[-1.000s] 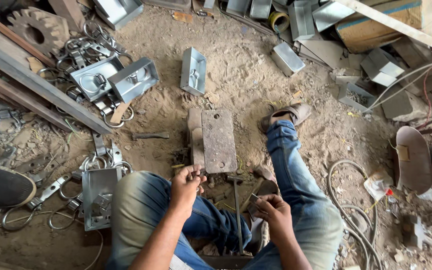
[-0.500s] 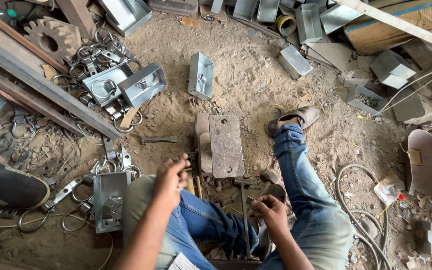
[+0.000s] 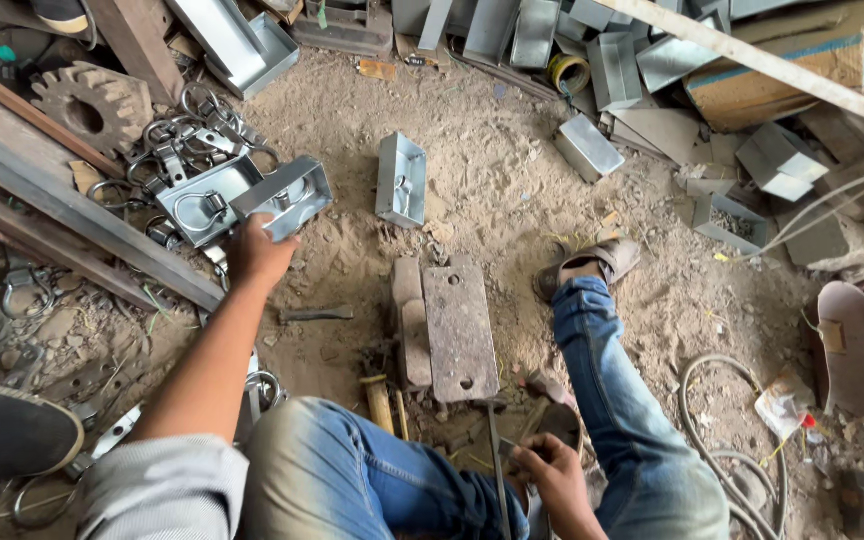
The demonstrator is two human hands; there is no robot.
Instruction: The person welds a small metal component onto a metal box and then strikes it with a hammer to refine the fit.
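Since the earlier frames, left hand [image 3: 260,252] has left the lap and stretched out to the left of centre, where it now lies on the near edge of an open metal box [image 3: 283,196] with a ring fitting inside; whether the fingers have closed on the box cannot be told, as the hand covers its edge. Sandy ground [image 3: 512,190] fills the middle of the frame, with long steel bars [image 3: 62,215] crossing the left side on a slant. Below centre lies a flat rusty plate [image 3: 460,333] with holes, a narrower block touching its left side. The person's jeans-clad right leg [image 3: 612,400] runs from the bottom edge up to a sandal [image 3: 592,264] just right of the plate. A second open box [image 3: 401,180] sits upright above the plate, apart from the held one. A toothed gear [image 3: 89,105] lies at upper left, with loose rings and clamps [image 3: 177,140] between it and the boxes. Right hand [image 3: 552,478], at bottom centre, has its fingers curled together around a thin rod [image 3: 496,450] that stands near the plate's lower end.
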